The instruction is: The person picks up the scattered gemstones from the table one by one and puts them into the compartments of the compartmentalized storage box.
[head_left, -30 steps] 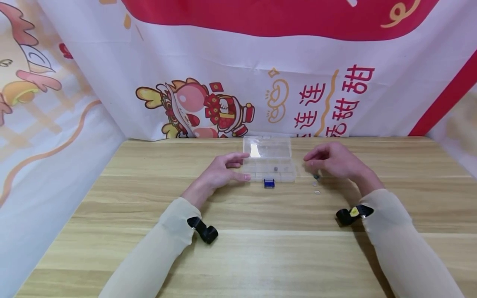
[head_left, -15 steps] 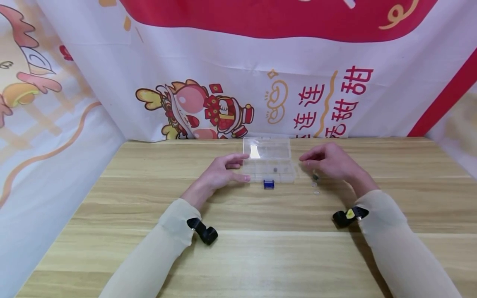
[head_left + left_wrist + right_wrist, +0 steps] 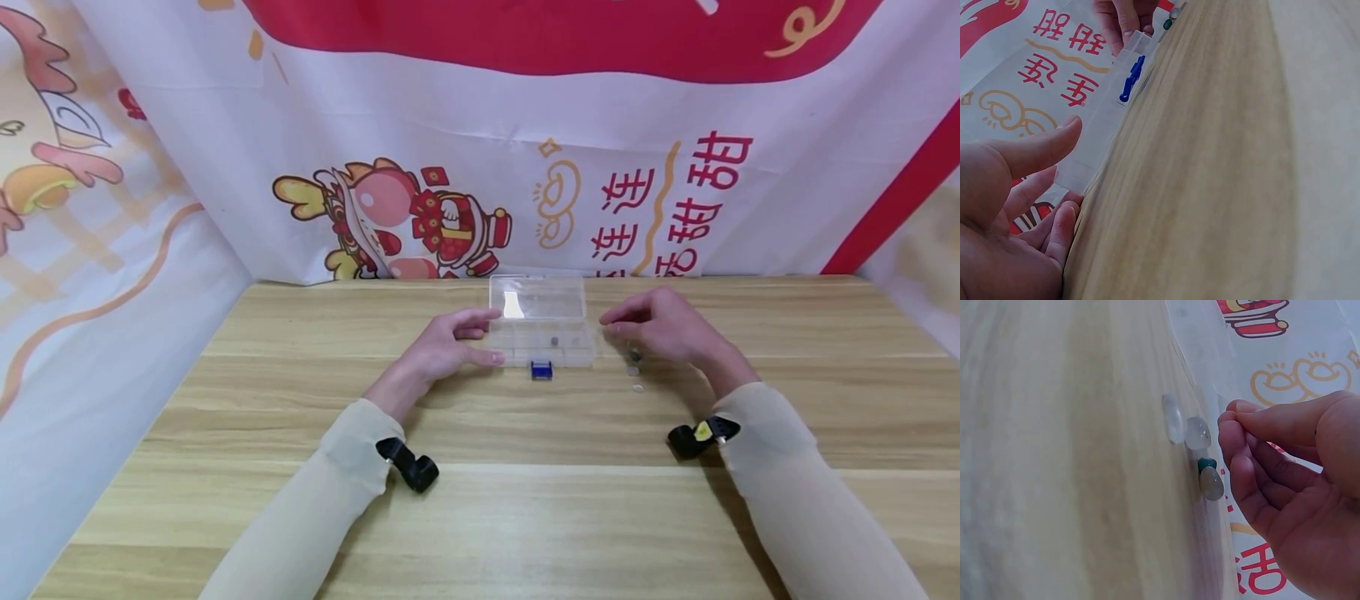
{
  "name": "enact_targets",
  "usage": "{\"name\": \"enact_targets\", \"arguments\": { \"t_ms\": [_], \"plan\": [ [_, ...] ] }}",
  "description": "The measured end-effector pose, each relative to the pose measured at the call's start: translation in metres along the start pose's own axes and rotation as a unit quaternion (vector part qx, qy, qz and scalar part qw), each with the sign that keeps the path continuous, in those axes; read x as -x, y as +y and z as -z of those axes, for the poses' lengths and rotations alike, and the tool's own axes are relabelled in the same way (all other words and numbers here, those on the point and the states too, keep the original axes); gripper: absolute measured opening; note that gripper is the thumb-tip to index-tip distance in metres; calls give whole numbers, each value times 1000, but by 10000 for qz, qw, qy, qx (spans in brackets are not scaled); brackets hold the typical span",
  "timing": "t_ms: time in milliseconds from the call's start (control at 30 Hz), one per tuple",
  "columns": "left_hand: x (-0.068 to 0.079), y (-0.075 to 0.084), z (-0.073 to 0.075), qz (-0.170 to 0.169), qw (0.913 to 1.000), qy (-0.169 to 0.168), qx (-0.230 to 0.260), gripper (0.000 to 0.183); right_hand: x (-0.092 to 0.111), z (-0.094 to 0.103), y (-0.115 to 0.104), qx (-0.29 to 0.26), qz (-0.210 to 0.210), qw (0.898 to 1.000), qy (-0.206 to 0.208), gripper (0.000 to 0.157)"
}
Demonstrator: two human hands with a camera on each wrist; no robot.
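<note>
A clear plastic compartment box [image 3: 570,358] stands on the table, its lid [image 3: 551,298] raised at the back and a blue latch [image 3: 542,372] at its front. My left hand [image 3: 442,346] holds the box's left end, thumb at the front corner and fingers behind. At the right end, my right hand [image 3: 663,323] has thumb and index finger pinched together right at the box's edge. A small grey stone [image 3: 555,341] lies in one compartment. Below the right hand lie a clear oval stone [image 3: 1173,419], a clear round one [image 3: 1198,433], a green one [image 3: 1207,465] and a greyish one [image 3: 1212,483].
Light wooden table [image 3: 480,517] all around the box. A printed cloth [image 3: 450,108] with red lettering and cartoon figures hangs right behind it, and the cloth also covers the left side.
My right hand has shifted left, from above the loose stones to the right end of the box, and then stays nearly still. The left hand and the box have kept their place.
</note>
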State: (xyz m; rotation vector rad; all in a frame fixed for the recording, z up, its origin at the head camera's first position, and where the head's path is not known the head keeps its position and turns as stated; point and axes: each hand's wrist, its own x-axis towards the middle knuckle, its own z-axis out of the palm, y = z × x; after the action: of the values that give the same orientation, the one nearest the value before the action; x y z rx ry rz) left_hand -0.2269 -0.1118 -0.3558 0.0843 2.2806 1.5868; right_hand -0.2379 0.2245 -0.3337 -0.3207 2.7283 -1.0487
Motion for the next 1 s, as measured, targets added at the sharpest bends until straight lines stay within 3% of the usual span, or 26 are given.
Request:
{"name": "enact_targets", "arguments": {
  "t_ms": [400,767,1000],
  "plan": [
    [-1,0,0,-14,10000,25,-24,70,-2,-4,-4,40,62,10000,8,23],
    [0,1,0,-51,10000,4,-43,70,-1,-5,-10,-28,-124,9999,76,24],
    [0,0,0,4,10000,12,-50,69,0,-8,-13,-63,76,9998,147,21]
  ]
}}
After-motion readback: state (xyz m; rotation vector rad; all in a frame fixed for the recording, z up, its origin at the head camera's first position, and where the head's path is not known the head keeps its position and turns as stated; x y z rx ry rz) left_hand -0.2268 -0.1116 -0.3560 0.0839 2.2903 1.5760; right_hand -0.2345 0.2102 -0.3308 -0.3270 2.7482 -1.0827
